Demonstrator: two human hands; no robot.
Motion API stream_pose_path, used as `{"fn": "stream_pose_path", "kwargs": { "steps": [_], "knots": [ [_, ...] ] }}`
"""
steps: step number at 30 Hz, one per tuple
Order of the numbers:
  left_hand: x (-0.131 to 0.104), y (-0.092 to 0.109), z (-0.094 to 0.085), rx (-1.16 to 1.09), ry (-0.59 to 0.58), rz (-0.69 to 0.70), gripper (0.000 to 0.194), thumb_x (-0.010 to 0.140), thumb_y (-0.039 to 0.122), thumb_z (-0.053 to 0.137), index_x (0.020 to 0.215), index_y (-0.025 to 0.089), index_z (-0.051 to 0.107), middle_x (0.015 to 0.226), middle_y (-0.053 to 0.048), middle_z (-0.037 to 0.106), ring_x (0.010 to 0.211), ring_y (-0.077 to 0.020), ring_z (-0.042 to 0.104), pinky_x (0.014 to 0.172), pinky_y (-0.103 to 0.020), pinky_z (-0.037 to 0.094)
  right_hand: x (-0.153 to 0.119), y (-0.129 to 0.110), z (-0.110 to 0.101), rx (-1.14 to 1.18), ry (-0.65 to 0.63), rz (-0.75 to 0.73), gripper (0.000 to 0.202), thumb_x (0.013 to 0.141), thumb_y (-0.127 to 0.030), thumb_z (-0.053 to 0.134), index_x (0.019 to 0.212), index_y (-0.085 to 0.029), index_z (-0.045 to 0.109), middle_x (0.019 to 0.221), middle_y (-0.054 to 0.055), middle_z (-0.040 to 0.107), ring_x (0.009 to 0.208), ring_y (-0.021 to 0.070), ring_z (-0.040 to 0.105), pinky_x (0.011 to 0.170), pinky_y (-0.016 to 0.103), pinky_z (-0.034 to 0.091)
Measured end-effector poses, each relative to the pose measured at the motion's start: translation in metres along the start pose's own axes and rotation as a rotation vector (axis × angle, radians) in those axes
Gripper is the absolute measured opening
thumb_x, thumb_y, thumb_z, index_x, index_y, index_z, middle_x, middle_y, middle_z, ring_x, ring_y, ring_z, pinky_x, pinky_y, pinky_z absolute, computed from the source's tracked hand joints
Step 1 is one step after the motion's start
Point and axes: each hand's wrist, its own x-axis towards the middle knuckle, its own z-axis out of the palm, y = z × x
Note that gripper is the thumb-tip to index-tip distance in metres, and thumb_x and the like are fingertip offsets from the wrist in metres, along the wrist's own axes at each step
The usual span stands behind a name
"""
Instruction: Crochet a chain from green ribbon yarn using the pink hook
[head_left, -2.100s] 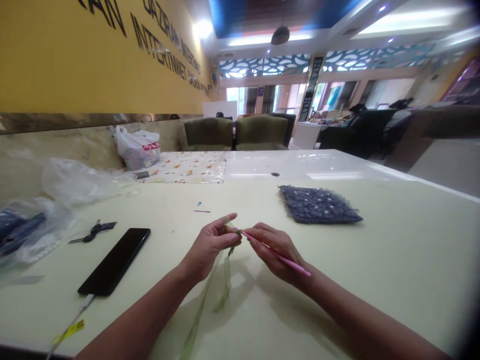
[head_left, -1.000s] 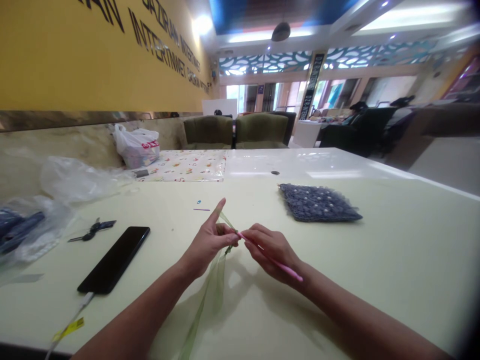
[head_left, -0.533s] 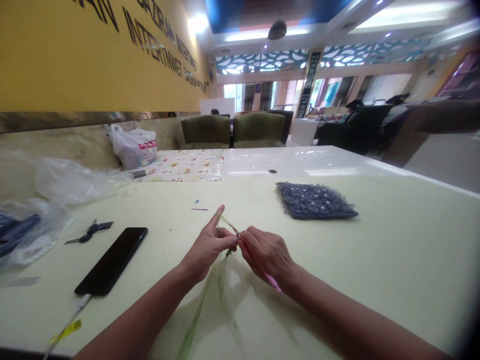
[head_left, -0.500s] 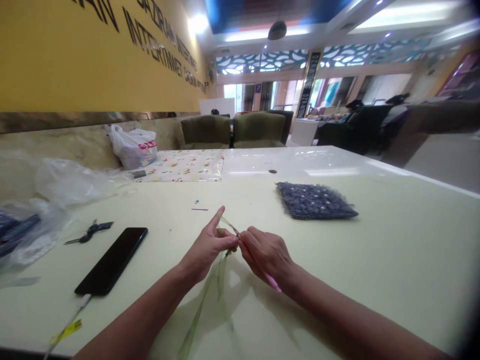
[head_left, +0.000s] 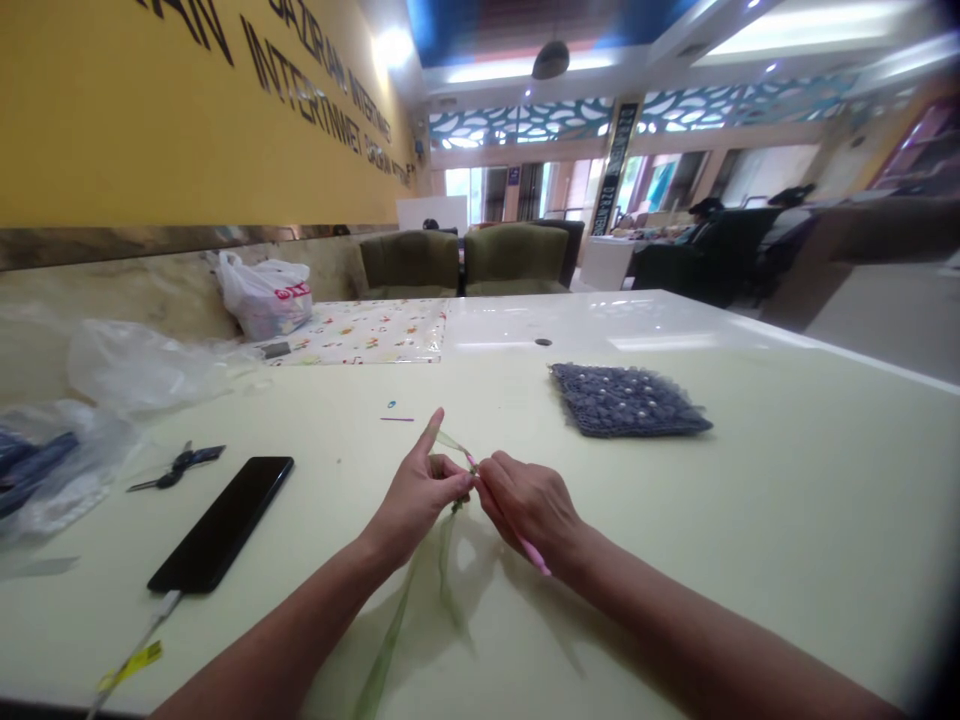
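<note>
My right hand [head_left: 529, 500] is closed around a pink crochet hook [head_left: 534, 556], its handle sticking out below the palm and its tip by my left fingers. My left hand [head_left: 420, 490] pinches a small green crocheted piece [head_left: 457, 506] between thumb and fingers, with the index finger raised. A sheer green ribbon [head_left: 450, 440] runs from that index finger to the hook tip. More ribbon [head_left: 390, 640] hangs below the left hand toward the table's near edge. The stitches at the fingertips are partly hidden.
A dark grey crocheted pouch with beads [head_left: 630, 400] lies to the right. Leftward are a phone [head_left: 221, 525] on a cable, keys [head_left: 180, 465] and clear plastic bags [head_left: 142, 365]. A purple needle [head_left: 397, 419] and small blue ring [head_left: 391, 405] lie ahead. A white bag [head_left: 266, 295] stands farther back.
The crochet hook has pushed forward, so more of its pink tip shows past my fingers and its handle end sits higher. The hanging ribbon has shifted slightly.
</note>
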Motion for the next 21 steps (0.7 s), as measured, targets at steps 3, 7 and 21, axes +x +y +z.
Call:
{"fn": "stream_pose_path", "kwargs": {
  "steps": [3,7,21],
  "knots": [
    [-0.001,-0.002,0.002,-0.128,0.008,-0.053,0.098,0.073,0.018,0.076,0.152,0.020,0.019,0.067,0.006,0.056,0.067,-0.0107,0.055,0.075,-0.029,0.042,0.002,-0.004,-0.002,-0.042,0.054,0.049,0.020,0.092,-0.014,0.043,0.073,-0.019,0.047,0.061,-0.001,0.050,0.048,0.0119,0.037,0.049,0.029,0.018],
    [0.001,-0.001,0.001,-0.316,-0.026,-0.215,0.090,0.071,0.016,0.078,0.148,0.016,0.031,0.071,0.003,0.060,0.070,-0.0104,0.058,0.080,-0.028,0.044,0.002,-0.006,-0.003,-0.012,0.135,0.090,0.022,0.093,-0.016,0.043,0.072,-0.020,0.046,0.058,-0.002,0.049,0.046,0.0113,0.035,0.048,0.028,0.021],
    [0.005,0.021,-0.017,-0.435,-0.130,-0.198,0.075,0.074,0.004,0.066,0.143,0.015,0.040,0.070,0.004,0.057,0.060,-0.0077,0.053,0.088,-0.032,0.046,0.003,-0.001,-0.017,0.335,0.201,0.073,0.022,0.092,-0.014,0.047,0.071,-0.021,0.045,0.058,-0.005,0.043,0.048,0.0089,0.037,0.050,0.023,0.028]
  ]
}}
